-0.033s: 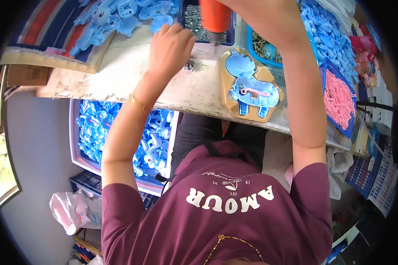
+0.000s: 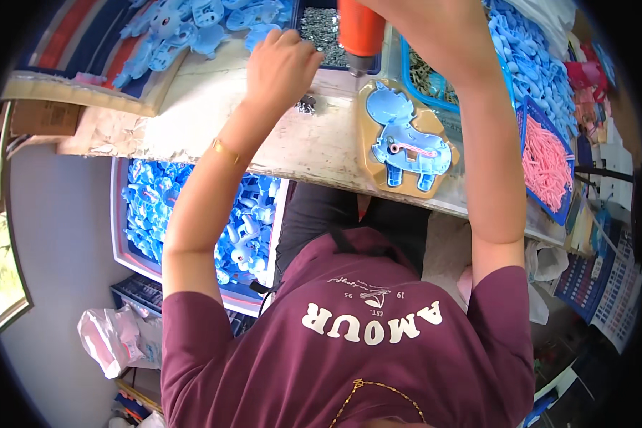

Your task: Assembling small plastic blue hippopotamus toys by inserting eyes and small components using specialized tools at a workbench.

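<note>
My left hand point(image 2: 282, 68) is over the workbench, its fingers curled together beside the blue tray of small metal screws point(image 2: 319, 32). What it holds, if anything, is hidden. At the top edge my right hand point(image 2: 435, 28), partly cut off, grips an orange power screwdriver point(image 2: 360, 32), whose dark tip points down. Just below that tip lies a blue animal-shaped plastic shell half point(image 2: 412, 150), seated in a tan fixture point(image 2: 369, 167). A pink strip point(image 2: 422, 151) and a small round part sit inside the shell.
Blue plastic parts point(image 2: 185, 28) pile up at the far left, with more point(image 2: 531, 57) at the far right. A turquoise-rimmed tray point(image 2: 424, 75) holds small metal pieces. Pink strips point(image 2: 546, 160) fill a blue basket at right. Below the bench edge, a bin point(image 2: 119, 235) holds blue pieces.
The power screwdriver and my right hand have shifted slightly right and nearer the fixture. My left hand has moved a little up and to the right.
</note>
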Demonstrator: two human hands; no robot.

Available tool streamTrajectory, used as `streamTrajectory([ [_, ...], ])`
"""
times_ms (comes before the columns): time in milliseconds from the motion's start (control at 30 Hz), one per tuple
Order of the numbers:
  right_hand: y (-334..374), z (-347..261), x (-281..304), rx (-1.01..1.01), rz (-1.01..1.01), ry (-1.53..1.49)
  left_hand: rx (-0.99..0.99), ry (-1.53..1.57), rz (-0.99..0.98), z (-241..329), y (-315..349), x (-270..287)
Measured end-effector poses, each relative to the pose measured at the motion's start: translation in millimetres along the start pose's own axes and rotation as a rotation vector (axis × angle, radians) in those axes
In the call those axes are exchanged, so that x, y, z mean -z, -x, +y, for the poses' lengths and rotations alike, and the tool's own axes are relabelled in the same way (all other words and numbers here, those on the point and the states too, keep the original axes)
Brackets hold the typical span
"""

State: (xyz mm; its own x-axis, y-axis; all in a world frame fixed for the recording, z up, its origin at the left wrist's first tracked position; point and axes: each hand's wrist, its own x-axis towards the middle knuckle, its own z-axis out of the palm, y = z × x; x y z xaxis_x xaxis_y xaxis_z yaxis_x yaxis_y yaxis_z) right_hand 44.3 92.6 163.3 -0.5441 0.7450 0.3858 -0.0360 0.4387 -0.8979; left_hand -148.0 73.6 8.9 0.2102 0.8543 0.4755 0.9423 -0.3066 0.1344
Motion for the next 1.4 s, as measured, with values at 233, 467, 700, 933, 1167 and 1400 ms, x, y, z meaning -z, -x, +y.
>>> streamTrajectory([
  [233,19,11,13,0.001,0.075,0.053,0.132,-0.139,-0.553,2,-65,-35],
  [467,26,30,46,0.03,-0.005,-0.233,0.13,-0.055,-0.474,-2,-53,-31],
  [700,10,65,42,0.478,-0.292,-0.583,-0.125,0.062,-0.023,6,-27,-31],
  [933,48,17,36,-0.178,-0.01,-0.315,-0.443,0.398,0.116,64,-6,-14],
  [1167,67,15,23,-0.124,0.262,-0.399,-0.415,0.574,0.091,106,11,-12],
  [1400,76,19,29,-0.145,0.247,-0.355,-0.331,0.634,0.012,117,16,-10],
])
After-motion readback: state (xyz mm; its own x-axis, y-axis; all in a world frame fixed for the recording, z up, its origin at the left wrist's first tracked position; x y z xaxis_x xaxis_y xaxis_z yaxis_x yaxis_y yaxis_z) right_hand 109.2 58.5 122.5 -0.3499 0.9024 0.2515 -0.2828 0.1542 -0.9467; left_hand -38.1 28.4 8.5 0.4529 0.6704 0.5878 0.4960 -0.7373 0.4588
